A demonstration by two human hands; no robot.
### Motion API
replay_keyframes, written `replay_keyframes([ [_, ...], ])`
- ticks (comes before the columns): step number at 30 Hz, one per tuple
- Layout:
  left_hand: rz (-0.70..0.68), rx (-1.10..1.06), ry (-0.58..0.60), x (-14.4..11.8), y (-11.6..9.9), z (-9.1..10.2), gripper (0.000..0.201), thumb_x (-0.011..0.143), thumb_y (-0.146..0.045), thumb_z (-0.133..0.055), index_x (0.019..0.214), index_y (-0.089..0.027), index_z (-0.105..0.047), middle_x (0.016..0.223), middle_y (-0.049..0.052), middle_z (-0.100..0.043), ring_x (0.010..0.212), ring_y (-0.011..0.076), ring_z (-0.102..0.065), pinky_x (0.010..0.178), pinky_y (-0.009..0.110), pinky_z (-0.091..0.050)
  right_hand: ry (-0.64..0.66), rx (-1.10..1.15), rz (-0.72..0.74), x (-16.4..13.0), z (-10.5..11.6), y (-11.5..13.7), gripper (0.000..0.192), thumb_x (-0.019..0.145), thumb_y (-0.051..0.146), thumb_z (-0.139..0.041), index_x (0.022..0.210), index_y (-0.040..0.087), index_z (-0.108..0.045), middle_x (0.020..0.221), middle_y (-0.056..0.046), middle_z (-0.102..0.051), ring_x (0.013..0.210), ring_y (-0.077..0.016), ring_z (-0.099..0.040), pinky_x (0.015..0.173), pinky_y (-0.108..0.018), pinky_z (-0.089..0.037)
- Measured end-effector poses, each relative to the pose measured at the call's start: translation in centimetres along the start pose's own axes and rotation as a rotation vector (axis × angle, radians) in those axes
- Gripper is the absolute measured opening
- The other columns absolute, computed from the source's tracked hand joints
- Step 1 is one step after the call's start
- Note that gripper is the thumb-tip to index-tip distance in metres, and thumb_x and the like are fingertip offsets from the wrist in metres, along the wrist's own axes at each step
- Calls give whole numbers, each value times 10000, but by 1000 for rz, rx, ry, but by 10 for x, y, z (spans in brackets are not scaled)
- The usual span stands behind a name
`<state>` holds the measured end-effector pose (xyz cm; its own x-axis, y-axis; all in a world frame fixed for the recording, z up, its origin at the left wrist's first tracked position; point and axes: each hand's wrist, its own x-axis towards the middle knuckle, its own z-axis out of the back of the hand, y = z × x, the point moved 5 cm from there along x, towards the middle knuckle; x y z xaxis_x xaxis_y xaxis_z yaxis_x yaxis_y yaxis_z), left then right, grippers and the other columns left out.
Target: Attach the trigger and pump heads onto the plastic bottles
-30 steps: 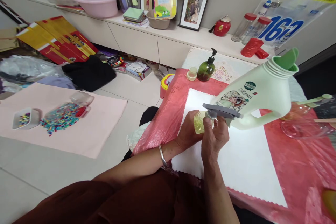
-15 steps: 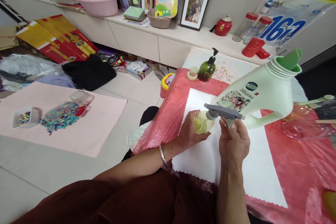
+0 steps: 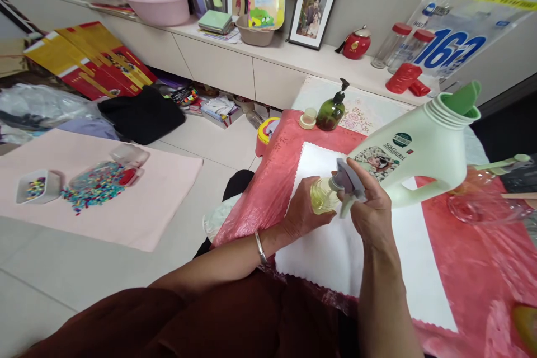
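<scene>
My left hand (image 3: 305,206) is wrapped round a small clear spray bottle (image 3: 322,197) of yellowish liquid, tilted over a white scallop-edged mat (image 3: 319,263). Closed round the bottle's grey trigger sprayer head (image 3: 349,179) is my right hand (image 3: 372,204), its thumb and fingers on either side. The sprayer head sits at the bottle's neck. Just beyond my hands stands a large pale green jug (image 3: 428,140) with a printed label and a green spout, partly covered by my right hand. A green pump bottle (image 3: 331,109) and a small pale cap (image 3: 308,117) are farther back.
Red plastic film (image 3: 444,246) covers the table. A clear pink container (image 3: 482,207) lies to the right. On the left, a pink sheet (image 3: 168,196) on the floor holds colourful small pieces (image 3: 94,187) and a white tub (image 3: 39,187). A low cabinet (image 3: 218,59) runs along the back.
My right hand has moved from the sprayer's nozzle end to a grip round its head. The grey head has turned relative to the bottle. My left hand keeps its hold.
</scene>
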<state>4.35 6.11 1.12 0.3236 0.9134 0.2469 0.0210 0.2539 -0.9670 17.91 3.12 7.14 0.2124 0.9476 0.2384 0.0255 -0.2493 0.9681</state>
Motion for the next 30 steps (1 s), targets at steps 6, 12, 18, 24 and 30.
replay_keyframes([
  [6, -36, 5, -2, -4, -3, -2, 534, 705, -321, -818, 1138, -261, -511, 1076, 65, -660, 1014, 317, -653, 880, 505, -567, -75, -131, 8, -3, -3, 2, 902, 727, 318, -923, 1521, 291, -495, 1364, -64, -580, 1180, -202, -604, 1025, -354, -524],
  [12, -22, 7, 5, -5, 5, -2, 732, 667, -406, -874, 1267, -237, -490, 1223, 115, -628, 1110, 325, -640, 982, 513, -548, 22, 13, -1, -8, -6, 10, 855, 909, 313, -784, 1622, 317, -314, 1161, -53, -673, 1176, -218, -635, 1046, -403, -518],
  [18, -50, 29, 103, 4, 1, -6, 584, 699, -397, -843, 1191, -206, -595, 1188, 102, -690, 1111, 330, -654, 1050, 515, -499, -177, -54, 39, -4, -4, -1, 1020, 683, 319, -954, 1561, 275, -439, 1148, -43, -650, 1068, -204, -649, 998, -358, -541],
  [24, -46, -36, 151, 8, -5, -7, 542, 740, -385, -813, 1208, -190, -622, 1122, 99, -732, 1077, 321, -680, 984, 465, -535, -37, -3, 24, -9, -12, 4, 1062, 841, 338, -849, 1664, 301, -180, 1255, -82, -637, 1209, -243, -617, 1101, -437, -474],
  [30, -37, -62, 115, 7, -5, -5, 546, 709, -419, -827, 1169, -200, -633, 1161, 102, -727, 1081, 324, -676, 1010, 483, -526, -129, 40, 55, -11, -10, 4, 904, 817, 267, -870, 1587, 296, -398, 1039, -14, -677, 1048, -176, -671, 976, -331, -552],
])
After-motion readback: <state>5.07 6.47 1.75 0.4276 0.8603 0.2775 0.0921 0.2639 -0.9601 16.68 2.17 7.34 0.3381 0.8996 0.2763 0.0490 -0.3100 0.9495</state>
